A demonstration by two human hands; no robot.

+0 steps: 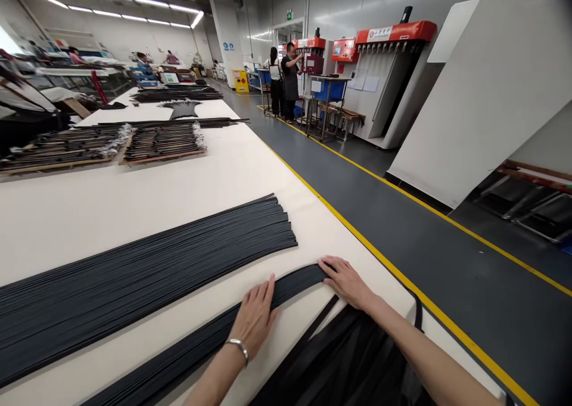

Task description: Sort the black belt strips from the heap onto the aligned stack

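A narrow band of black strips [201, 340] lies side by side on the white table. My left hand [255, 313], with a silver bracelet at the wrist, rests across this band, fingers stretched out and thumb on the near side. At the band's right end, my right hand [346, 281] has its fingers and thumb closed about the edges of the strips. Beyond them spreads a wider row of black strips [179, 257], its right ends slightly uneven. Close to my body is a loose heap of black strips [339, 364], partly covered by my right forearm.
Bundles of dark strips on boards [163, 142] lie farther up the white table [241, 167]. Along its right side runs a grey aisle [379, 215] with yellow lines. Two people [286, 78] stand by red-topped machines [393, 33]. A white panel [469, 102] rises at the right.
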